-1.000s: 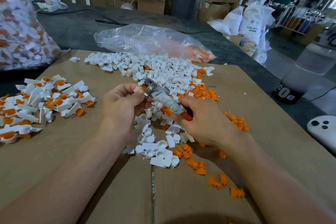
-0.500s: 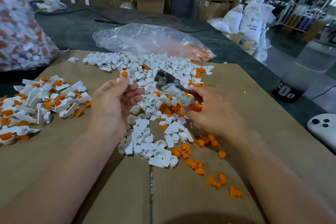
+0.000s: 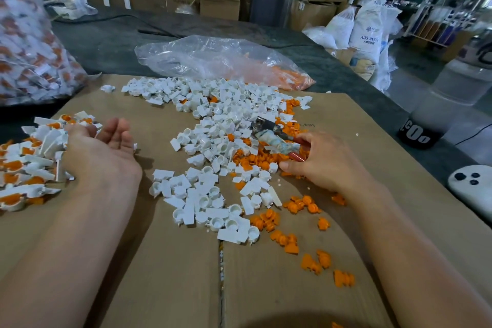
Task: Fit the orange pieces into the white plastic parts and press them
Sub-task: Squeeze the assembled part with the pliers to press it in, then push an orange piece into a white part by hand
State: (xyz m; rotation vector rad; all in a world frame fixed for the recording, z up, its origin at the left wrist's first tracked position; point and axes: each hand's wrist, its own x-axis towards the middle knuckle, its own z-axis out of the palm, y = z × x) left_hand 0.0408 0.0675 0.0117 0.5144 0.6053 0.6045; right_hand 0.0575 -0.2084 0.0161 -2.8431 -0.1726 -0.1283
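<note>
A heap of white plastic parts point(image 3: 213, 141) covers the middle of the cardboard sheet point(image 3: 165, 261). Loose orange pieces point(image 3: 269, 160) lie among them and trail toward the near right. At the left sits a pile of white parts with orange pieces fitted point(image 3: 29, 165). My left hand point(image 3: 102, 153) lies palm up beside that pile, fingers relaxed and holding nothing. My right hand point(image 3: 322, 162) grips the handles of a pair of pliers point(image 3: 274, 138), resting low on the orange pieces.
A clear plastic bag point(image 3: 221, 61) with orange pieces lies behind the heap. A large bag of fitted parts point(image 3: 29, 42) stands at the far left. A dark-based bottle point(image 3: 436, 114) and a white controller point(image 3: 471, 189) are at the right, off the cardboard.
My left hand carried the pressed part left to the fitted pile and let go, palm now open. My right hand lowered the pliers to the right onto the orange pieces.
</note>
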